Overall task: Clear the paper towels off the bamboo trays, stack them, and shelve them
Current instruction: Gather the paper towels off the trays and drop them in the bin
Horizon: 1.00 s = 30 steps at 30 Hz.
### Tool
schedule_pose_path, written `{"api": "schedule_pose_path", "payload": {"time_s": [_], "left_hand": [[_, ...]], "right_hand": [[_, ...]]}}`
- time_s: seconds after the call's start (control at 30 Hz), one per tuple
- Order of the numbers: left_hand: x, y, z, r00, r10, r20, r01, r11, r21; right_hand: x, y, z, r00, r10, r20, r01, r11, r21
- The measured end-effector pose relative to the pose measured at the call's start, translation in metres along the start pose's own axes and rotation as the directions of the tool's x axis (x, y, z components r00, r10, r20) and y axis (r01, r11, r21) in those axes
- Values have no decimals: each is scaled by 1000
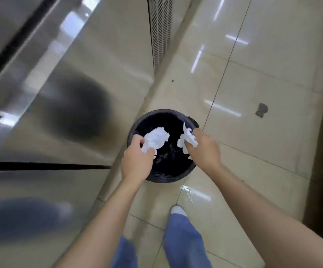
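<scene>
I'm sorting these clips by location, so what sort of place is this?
Probably a commercial kitchen or canteen: a tall brushed stainless-steel cabinet with a perforated vent panel, glossy beige floor tiles, and a round black bin beside the cabinet. No trays are in view.

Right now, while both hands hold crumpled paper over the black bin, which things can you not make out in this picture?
- Bamboo trays and shelf: not in the head view at all.
- Bottom of the black bin: too dark, partly covered by the left hand, right hand and both paper towel wads.
- Steel cabinet: blurred; its dark patches seem to be reflections.
- Dark spot on the floor: too small to identify.
</scene>
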<state>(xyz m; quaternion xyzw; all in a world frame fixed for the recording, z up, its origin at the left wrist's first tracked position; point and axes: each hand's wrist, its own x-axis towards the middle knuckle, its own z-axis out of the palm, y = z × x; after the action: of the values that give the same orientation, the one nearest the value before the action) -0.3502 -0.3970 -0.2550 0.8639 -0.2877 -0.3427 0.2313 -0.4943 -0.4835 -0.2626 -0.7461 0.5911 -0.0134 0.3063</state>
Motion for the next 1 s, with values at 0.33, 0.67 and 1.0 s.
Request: {"api": "schedule_pose_path", "payload": {"time_s": [0.33,0.67,1.0], "left_hand": [[92,-92,158,985,132,-115,-99,962,256],[100,-115,168,923,35,384,-278,751,599],[66,7,-15,962,271,39,-243,780,577]], "right_hand": [[87,90,172,993,-88,81,101,981,-168],[96,122,183,903,-139,407,298,884,-360],[71,-25,3,902,-394,176,431,840,-329]]}}
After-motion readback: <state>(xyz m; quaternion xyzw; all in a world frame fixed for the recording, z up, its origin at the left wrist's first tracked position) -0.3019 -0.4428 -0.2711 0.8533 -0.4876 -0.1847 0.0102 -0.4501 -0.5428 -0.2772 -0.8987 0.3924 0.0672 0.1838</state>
